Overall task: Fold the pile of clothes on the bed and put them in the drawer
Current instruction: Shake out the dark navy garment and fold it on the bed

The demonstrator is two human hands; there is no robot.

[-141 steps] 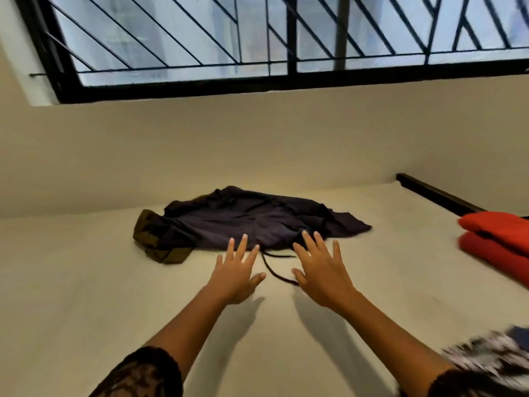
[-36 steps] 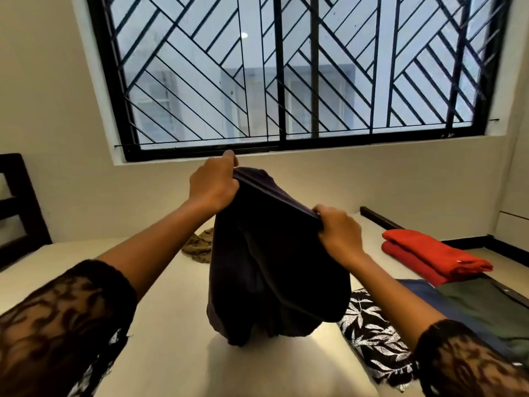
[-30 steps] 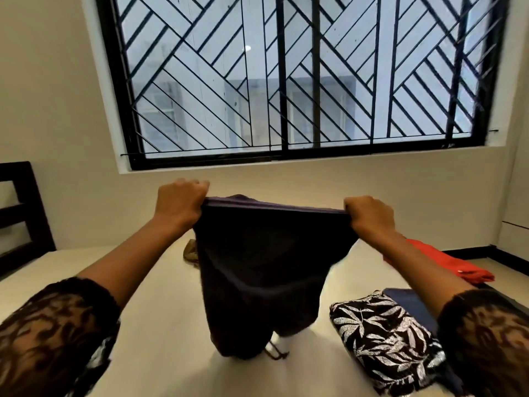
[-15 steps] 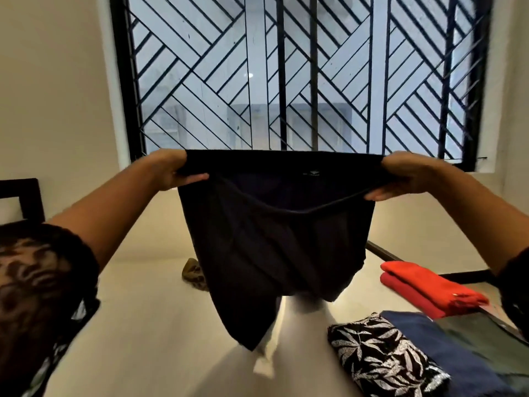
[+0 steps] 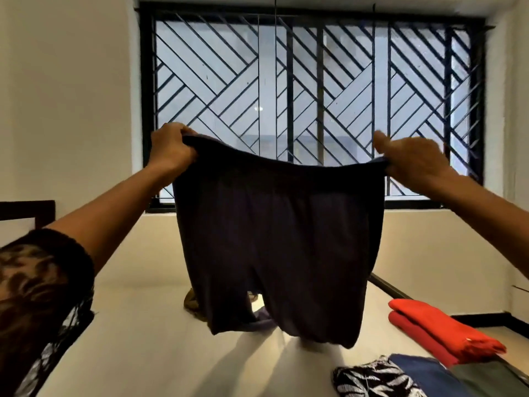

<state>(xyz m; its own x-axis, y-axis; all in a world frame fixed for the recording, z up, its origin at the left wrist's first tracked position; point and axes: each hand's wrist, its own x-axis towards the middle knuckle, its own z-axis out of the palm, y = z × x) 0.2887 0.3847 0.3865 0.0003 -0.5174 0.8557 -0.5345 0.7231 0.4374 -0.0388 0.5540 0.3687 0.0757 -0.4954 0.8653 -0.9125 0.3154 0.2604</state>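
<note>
From the head camera we see a pair of dark shorts (image 5: 280, 239) held up in the air over the bed (image 5: 137, 345), spread wide in front of the barred window (image 5: 315, 81). Our left hand (image 5: 171, 147) grips the left end of the waistband, fingers curled tight over the cloth. Our right hand (image 5: 412, 159), slightly blurred, holds the right end with the fingers tucked under the band and the thumb raised. The waistband sags a little between the two hands, and both legs hang free just above the bed.

Behind the left leg, farther off, an olive garment (image 5: 192, 303) lies crumpled on the bed. To the right a folded red cloth (image 5: 443, 328) sits near the bed's edge. Nearer to us lie a black-and-white leaf-print piece (image 5: 372, 379), a blue one (image 5: 420, 371) just beside it, and a dark green one (image 5: 492, 379) at the far right. A lace sleeve (image 5: 43, 282) covers our left upper arm.
</note>
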